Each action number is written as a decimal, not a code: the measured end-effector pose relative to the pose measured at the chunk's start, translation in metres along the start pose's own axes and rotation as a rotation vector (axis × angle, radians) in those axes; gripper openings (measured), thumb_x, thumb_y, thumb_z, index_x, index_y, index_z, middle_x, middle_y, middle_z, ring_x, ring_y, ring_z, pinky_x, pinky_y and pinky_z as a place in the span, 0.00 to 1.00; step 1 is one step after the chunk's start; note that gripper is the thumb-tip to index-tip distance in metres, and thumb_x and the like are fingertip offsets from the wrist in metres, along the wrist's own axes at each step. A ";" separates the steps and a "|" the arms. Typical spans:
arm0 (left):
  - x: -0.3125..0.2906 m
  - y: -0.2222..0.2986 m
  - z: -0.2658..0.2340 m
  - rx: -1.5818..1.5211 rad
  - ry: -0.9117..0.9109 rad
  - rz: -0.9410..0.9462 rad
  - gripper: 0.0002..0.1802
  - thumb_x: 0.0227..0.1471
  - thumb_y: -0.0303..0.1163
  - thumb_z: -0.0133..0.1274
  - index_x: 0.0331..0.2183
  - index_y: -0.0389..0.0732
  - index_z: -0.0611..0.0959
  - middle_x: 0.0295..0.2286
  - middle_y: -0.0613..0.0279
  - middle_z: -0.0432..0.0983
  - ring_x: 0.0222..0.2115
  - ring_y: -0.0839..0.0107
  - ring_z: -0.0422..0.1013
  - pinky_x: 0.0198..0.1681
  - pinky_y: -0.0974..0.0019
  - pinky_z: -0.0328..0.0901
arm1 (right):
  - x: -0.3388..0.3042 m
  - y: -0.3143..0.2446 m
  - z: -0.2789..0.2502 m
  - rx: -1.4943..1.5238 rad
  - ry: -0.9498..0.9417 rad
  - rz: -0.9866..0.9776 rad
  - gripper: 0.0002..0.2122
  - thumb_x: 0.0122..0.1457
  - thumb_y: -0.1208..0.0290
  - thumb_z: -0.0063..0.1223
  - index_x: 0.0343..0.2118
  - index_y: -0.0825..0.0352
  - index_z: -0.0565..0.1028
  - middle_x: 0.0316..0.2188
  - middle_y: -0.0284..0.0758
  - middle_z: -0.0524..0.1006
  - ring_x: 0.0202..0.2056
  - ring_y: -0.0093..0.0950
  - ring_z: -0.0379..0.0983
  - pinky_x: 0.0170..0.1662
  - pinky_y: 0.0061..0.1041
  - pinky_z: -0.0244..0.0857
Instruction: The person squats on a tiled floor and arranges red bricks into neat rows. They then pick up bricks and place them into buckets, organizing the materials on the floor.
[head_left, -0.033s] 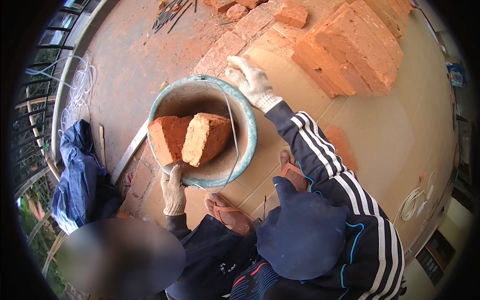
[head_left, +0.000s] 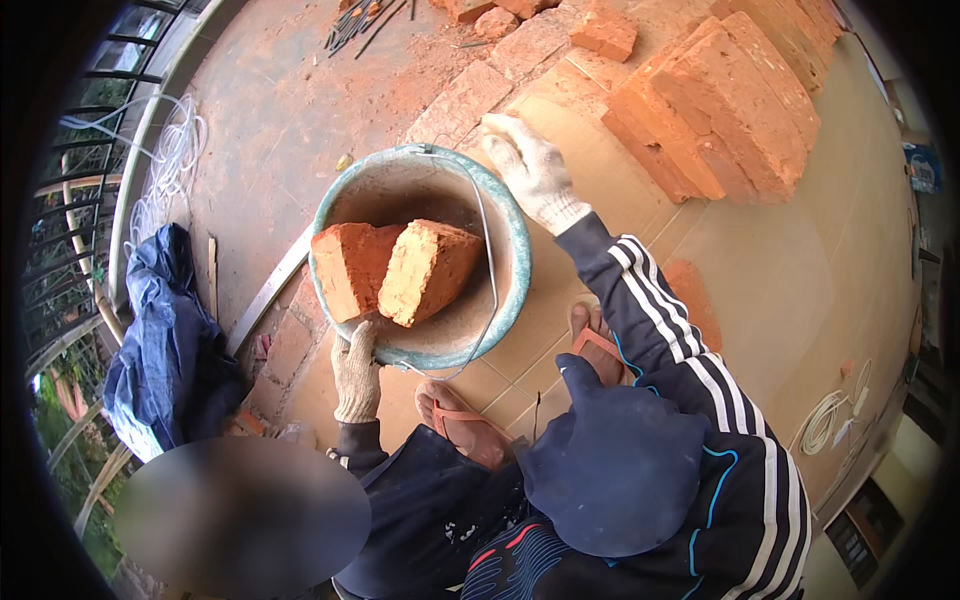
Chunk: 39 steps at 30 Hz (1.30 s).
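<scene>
A teal round bucket [head_left: 515, 285] stands on the floor in front of my sandalled feet. Two rough red bricks lean inside it, one on the left [head_left: 348, 268] and one on the right [head_left: 430, 270]. Its thin wire handle [head_left: 487, 250] lies across the opening. My gloved left hand [head_left: 355, 378] grips the near rim at the lower left. My gloved right hand [head_left: 535, 175] is closed over the far rim at the upper right, with the striped sleeve trailing back toward me.
A stack of red bricks [head_left: 730, 100] lies beyond the bucket on flattened cardboard [head_left: 800, 280]. Loose bricks [head_left: 605, 32] and metal rods [head_left: 360, 20] are further off. A blue cloth [head_left: 165, 340], a white coiled hose [head_left: 170, 160] and a railing [head_left: 70, 230] are at left.
</scene>
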<state>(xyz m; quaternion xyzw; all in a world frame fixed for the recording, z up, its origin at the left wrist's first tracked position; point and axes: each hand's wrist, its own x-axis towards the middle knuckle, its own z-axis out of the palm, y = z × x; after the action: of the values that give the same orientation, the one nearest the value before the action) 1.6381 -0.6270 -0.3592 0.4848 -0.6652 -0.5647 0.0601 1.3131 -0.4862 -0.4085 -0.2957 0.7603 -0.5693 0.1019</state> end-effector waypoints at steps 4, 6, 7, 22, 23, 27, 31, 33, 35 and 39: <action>0.003 0.002 0.000 -0.185 0.046 -0.075 0.14 0.59 0.36 0.54 0.43 0.37 0.81 0.31 0.63 0.77 0.28 0.75 0.73 0.30 0.71 0.67 | -0.069 -0.018 -0.060 -0.300 -0.056 -0.033 0.19 0.61 0.68 0.59 0.54 0.67 0.73 0.50 0.46 0.77 0.53 0.43 0.74 0.55 0.37 0.68; 0.003 -0.012 0.001 -0.195 0.067 -0.092 0.14 0.59 0.36 0.54 0.43 0.37 0.81 0.32 0.65 0.77 0.27 0.76 0.73 0.28 0.73 0.67 | -0.126 -0.021 -0.093 -0.641 -0.091 -0.009 0.31 0.54 0.62 0.66 0.60 0.62 0.68 0.59 0.46 0.68 0.62 0.47 0.61 0.64 0.45 0.56; 0.004 -0.018 0.002 -0.212 0.064 -0.145 0.14 0.59 0.36 0.53 0.42 0.35 0.82 0.33 0.62 0.79 0.27 0.78 0.70 0.28 0.73 0.64 | -0.154 -0.027 -0.114 -0.839 -0.145 0.072 0.38 0.50 0.56 0.69 0.63 0.61 0.65 0.62 0.48 0.63 0.65 0.51 0.55 0.66 0.50 0.49; 0.020 -0.036 0.010 -0.223 0.004 -0.010 0.15 0.60 0.33 0.49 0.40 0.32 0.84 0.38 0.55 0.80 0.37 0.67 0.74 0.38 0.64 0.67 | -0.252 0.022 -0.196 -1.137 -0.286 0.581 0.55 0.38 0.52 0.74 0.70 0.48 0.50 0.64 0.55 0.52 0.63 0.54 0.53 0.64 0.52 0.49; 0.022 -0.043 0.006 -0.261 0.024 0.020 0.15 0.60 0.33 0.49 0.40 0.32 0.84 0.38 0.55 0.80 0.37 0.67 0.75 0.39 0.64 0.67 | -0.242 0.022 -0.186 -1.122 -0.291 0.536 0.54 0.38 0.52 0.74 0.70 0.49 0.51 0.64 0.55 0.53 0.63 0.54 0.53 0.64 0.52 0.49; 0.025 -0.047 0.004 -0.256 0.006 -0.003 0.15 0.60 0.32 0.48 0.41 0.32 0.84 0.39 0.55 0.80 0.39 0.66 0.75 0.41 0.64 0.68 | -0.192 0.025 -0.159 -1.059 -0.292 0.351 0.50 0.38 0.54 0.73 0.68 0.47 0.57 0.63 0.52 0.54 0.62 0.54 0.54 0.64 0.51 0.49; 0.023 -0.039 0.006 -0.163 0.008 0.041 0.16 0.59 0.34 0.51 0.41 0.33 0.84 0.38 0.57 0.80 0.38 0.69 0.74 0.41 0.65 0.67 | -0.130 0.034 -0.139 -1.066 -0.330 0.215 0.48 0.38 0.55 0.73 0.66 0.45 0.60 0.63 0.51 0.55 0.62 0.52 0.54 0.65 0.50 0.50; 0.023 -0.035 0.009 -0.322 0.016 -0.045 0.16 0.59 0.35 0.51 0.41 0.33 0.84 0.38 0.58 0.80 0.38 0.70 0.74 0.41 0.65 0.67 | -0.099 0.044 -0.127 -1.062 -0.287 0.151 0.47 0.38 0.55 0.73 0.66 0.45 0.61 0.62 0.50 0.56 0.62 0.51 0.55 0.65 0.49 0.50; 0.026 -0.040 0.007 -0.285 -0.002 -0.027 0.16 0.58 0.35 0.52 0.42 0.33 0.83 0.38 0.59 0.80 0.38 0.70 0.74 0.41 0.65 0.67 | -0.068 0.056 -0.116 -1.039 -0.219 0.077 0.45 0.39 0.55 0.73 0.65 0.47 0.63 0.61 0.50 0.58 0.62 0.50 0.55 0.65 0.48 0.51; 0.024 -0.037 0.008 -0.327 0.005 -0.006 0.17 0.57 0.35 0.54 0.44 0.33 0.82 0.37 0.61 0.80 0.36 0.70 0.74 0.40 0.66 0.67 | -0.022 0.054 -0.091 -1.115 -0.187 0.012 0.40 0.44 0.54 0.71 0.62 0.51 0.66 0.59 0.48 0.61 0.61 0.47 0.57 0.64 0.47 0.52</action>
<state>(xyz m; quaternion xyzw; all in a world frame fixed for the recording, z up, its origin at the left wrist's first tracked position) 1.6415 -0.6346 -0.4037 0.4720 -0.5628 -0.6644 0.1381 1.2682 -0.3913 -0.4326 -0.3496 0.9354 -0.0524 0.0006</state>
